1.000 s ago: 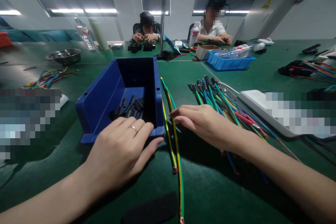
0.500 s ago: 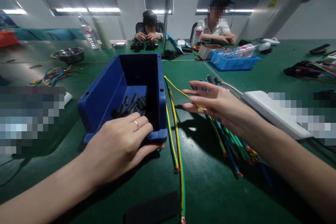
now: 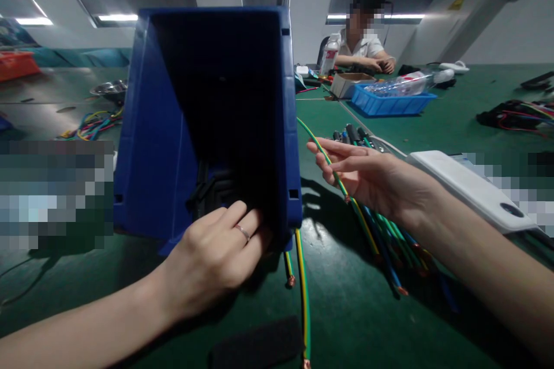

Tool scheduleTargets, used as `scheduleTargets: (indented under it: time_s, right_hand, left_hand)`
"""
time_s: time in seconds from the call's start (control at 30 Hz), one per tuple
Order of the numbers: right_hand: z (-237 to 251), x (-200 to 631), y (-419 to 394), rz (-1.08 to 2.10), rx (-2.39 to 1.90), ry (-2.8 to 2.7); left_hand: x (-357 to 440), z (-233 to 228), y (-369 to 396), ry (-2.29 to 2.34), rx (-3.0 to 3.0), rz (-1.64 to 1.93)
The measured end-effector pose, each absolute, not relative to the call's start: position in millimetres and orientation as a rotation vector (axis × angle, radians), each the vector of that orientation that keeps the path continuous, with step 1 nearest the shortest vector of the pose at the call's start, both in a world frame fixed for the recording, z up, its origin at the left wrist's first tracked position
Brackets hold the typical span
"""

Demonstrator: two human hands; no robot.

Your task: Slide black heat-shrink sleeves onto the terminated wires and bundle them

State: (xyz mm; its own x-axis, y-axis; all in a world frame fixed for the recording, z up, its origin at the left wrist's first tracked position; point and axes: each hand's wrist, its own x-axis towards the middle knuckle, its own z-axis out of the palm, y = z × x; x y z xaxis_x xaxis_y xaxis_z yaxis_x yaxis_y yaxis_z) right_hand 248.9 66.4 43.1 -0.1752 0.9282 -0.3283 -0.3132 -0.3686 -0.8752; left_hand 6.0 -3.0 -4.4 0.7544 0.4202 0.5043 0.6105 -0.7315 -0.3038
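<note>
1. Gripping the front lip of the bin (image 3: pixel 173 127), the left hand (image 3: pixel 212 256) has its fingers curled over the rim, and the bin stands tipped up on that edge with its opening facing the camera.
2. Black sleeves (image 3: pixel 212 190) lie heaped at the bin's low end, at 12 o'clock from the left hand.
3. At 3 o'clock from the bin, the right hand (image 3: pixel 372 179) pinches a green-yellow wire (image 3: pixel 322 153) between thumb and fingers, above the wire bundle (image 3: pixel 385 236).
</note>
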Motion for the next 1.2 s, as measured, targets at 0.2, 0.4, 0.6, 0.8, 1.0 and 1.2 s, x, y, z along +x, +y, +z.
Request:
scheduleTargets:
  time_s: [0.2, 0.4, 0.6, 0.8, 1.0, 1.2]
  right_hand:
    - [51, 257, 68, 1.799, -1.036, -0.647]
    - [57, 259, 66, 1.817, -0.919, -0.590]
    - [57, 260, 67, 1.794, -0.906, -0.657]
    - [55, 258, 68, 1.682, -1.012, -0.885]
    - [36, 251, 56, 1.858, -1.335, -1.438]
    - [22, 246, 57, 2.088, -1.267, -1.442]
  left_hand:
    - [6, 3, 0, -0.911, -2.482, -0.487]
    - [3, 13, 5, -1.025, -2.526, -0.476]
    - [3, 13, 2, -1.020, -2.569, -0.516]
    - [6, 15, 2, -0.970, -2.542, -0.538]
    - [7, 15, -1, -0.983, -2.518, -0.508]
    - [6, 15, -1, -0.955, -2.499, -0.498]
